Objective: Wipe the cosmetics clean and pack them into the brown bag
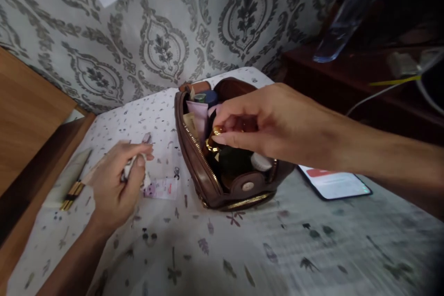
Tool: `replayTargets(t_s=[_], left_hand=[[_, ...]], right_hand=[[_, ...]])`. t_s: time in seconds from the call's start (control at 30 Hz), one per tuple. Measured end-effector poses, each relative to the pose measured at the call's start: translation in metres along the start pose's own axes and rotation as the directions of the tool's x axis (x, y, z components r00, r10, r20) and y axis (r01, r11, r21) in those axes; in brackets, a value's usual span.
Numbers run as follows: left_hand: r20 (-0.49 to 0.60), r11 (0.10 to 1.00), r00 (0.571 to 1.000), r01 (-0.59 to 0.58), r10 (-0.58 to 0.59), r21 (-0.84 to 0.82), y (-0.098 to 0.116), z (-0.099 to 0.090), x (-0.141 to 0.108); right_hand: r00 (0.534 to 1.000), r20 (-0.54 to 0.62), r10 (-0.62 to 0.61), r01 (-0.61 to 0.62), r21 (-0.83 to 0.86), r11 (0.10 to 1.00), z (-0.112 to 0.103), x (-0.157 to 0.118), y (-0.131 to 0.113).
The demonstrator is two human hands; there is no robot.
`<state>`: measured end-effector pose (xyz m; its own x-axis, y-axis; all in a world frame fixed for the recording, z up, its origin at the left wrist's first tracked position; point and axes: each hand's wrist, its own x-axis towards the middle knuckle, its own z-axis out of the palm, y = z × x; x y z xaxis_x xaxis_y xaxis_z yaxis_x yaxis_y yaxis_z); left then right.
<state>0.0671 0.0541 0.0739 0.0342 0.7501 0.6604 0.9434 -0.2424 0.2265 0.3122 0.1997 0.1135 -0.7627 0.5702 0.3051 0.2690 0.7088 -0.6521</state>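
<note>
A brown leather handbag [189, 134] with gold zips stands unzipped on the patterned cloth. My right hand [267, 122] is over its opening, thumb and fingers pinched on a shiny gold ring-shaped piece [211, 144]; its exact kind is unclear. Inside the bag show a lilac tube [197, 113], a beige packet [190, 124], a blue round item [210, 97] and a whitish item [261, 162]. To the left of the bag, my left hand [116, 182] is closed around a crumpled white thing [129, 169], mostly hidden by the fingers.
A lit phone [338, 182] lies right of the bag. Left are gold-tipped sticks [73, 194], a pale flat packet [71, 173] and a printed purplish slip [161, 189]. A clear bottle [342, 32] and cables [391, 82] are on the dark furniture at right; patterned wall behind.
</note>
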Motion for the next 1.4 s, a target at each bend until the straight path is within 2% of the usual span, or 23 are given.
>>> replayTargets(t_s=[0.1,0.23,0.4,0.43,0.5,0.6,0.8,0.93,1.0,1.1,1.2,1.27,1.4], left_hand=[[0.205,0.995,0.975,0.082,-0.091,0.052,-0.016,-0.002,-0.009],[0.444,0.981,0.877,0.130,-0.181,0.143,-0.034,-0.004,-0.023],[0.711,0.986,0.699,-0.052,-0.076,0.157,-0.048,-0.009,-0.043],[0.734,0.984,0.676,-0.079,-0.065,0.160,-0.050,-0.010,-0.047],[0.748,0.980,0.661,-0.104,-0.059,0.169,-0.055,-0.011,-0.054],[0.735,0.975,0.677,-0.143,-0.027,0.167,-0.065,-0.014,-0.063],[0.646,0.968,0.764,-0.173,0.015,0.183,-0.081,-0.019,-0.071],[0.660,0.992,0.750,-0.115,0.050,0.056,-0.077,-0.030,-0.050],[0.630,0.996,0.776,-0.069,0.018,0.056,-0.074,-0.040,-0.032],[0.565,0.995,0.820,0.051,-0.089,0.084,-0.067,-0.059,-0.003],[0.504,0.987,0.853,0.161,-0.135,-0.007,-0.058,-0.075,0.020],[0.452,0.980,0.879,0.193,-0.151,-0.049,-0.056,-0.082,0.030],[0.417,0.976,0.890,0.218,-0.186,-0.029,-0.063,-0.085,0.029]], right_hand=[[0.998,-0.057,0.020,-0.019,0.019,1.000,-0.001,-0.006,-0.002],[0.991,-0.109,0.080,-0.072,0.080,0.994,-0.001,-0.015,-0.007],[0.983,-0.161,0.084,-0.063,0.135,0.989,-0.002,-0.022,-0.012],[0.980,-0.178,0.089,-0.062,0.152,0.986,-0.003,-0.022,-0.013],[0.970,-0.222,0.102,-0.061,0.183,0.981,-0.005,-0.024,-0.015],[0.949,-0.287,0.132,-0.073,0.208,0.975,-0.010,-0.028,-0.017],[0.926,-0.344,0.157,-0.086,0.210,0.974,-0.018,-0.038,-0.018],[0.914,-0.369,0.166,-0.090,0.214,0.973,-0.021,-0.043,-0.017],[0.909,-0.379,0.174,-0.097,0.214,0.972,-0.022,-0.044,-0.017],[0.903,-0.396,0.165,-0.080,0.222,0.972,-0.022,-0.044,-0.017],[0.904,-0.401,0.146,-0.051,0.237,0.970,-0.021,-0.044,-0.016],[0.904,-0.402,0.143,-0.039,0.256,0.966,-0.019,-0.044,-0.016],[0.907,-0.397,0.139,-0.024,0.280,0.960,-0.017,-0.043,-0.014]])
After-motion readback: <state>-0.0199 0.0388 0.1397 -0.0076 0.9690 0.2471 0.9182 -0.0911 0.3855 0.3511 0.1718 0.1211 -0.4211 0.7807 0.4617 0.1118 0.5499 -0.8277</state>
